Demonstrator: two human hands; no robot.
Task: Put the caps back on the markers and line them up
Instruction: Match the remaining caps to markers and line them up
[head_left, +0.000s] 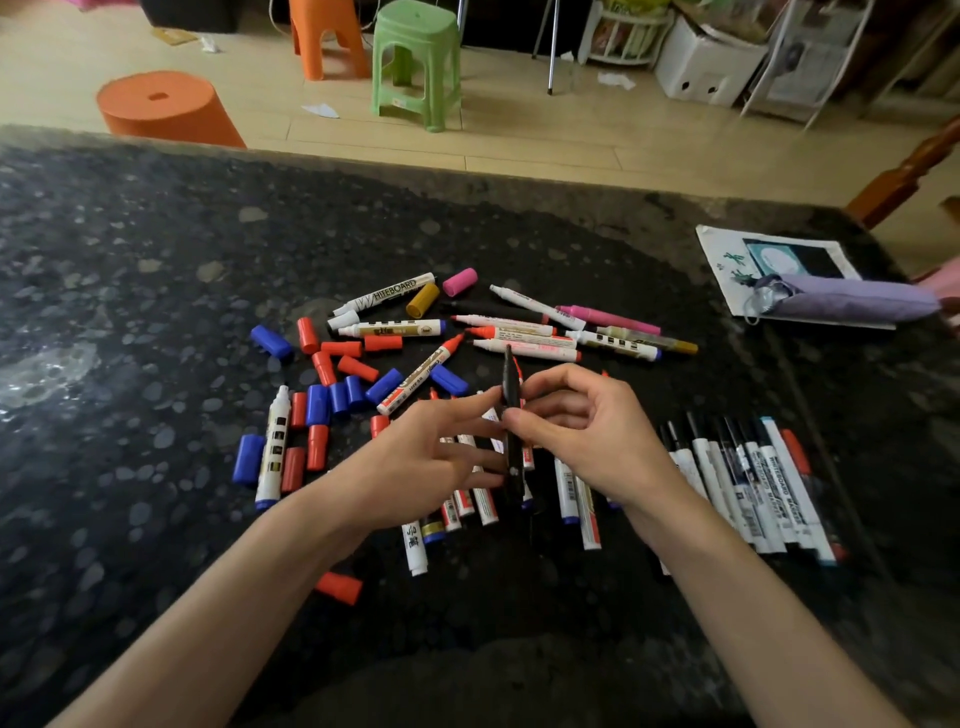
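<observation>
A black marker (510, 395) stands nearly upright between my two hands above the dark stone table (156, 270). My right hand (587, 431) pinches its middle with thumb and fingers. My left hand (426, 457) touches the marker from the left with its fingertips; whether it grips I cannot tell. Under my hands lie several uncapped white markers (483, 506). Loose red and blue caps (332, 395) are scattered to the left. More uncapped markers (524, 338) lie beyond my hands. A row of capped markers (748, 478) lies side by side at the right.
A pink cap (460, 281) and a yellow cap (422, 300) lie at the far side of the pile. A purple pouch (852, 301) rests on a paper sheet (727, 270) at the right. Orange (166, 106) and green (415, 57) stools stand on the floor beyond the table.
</observation>
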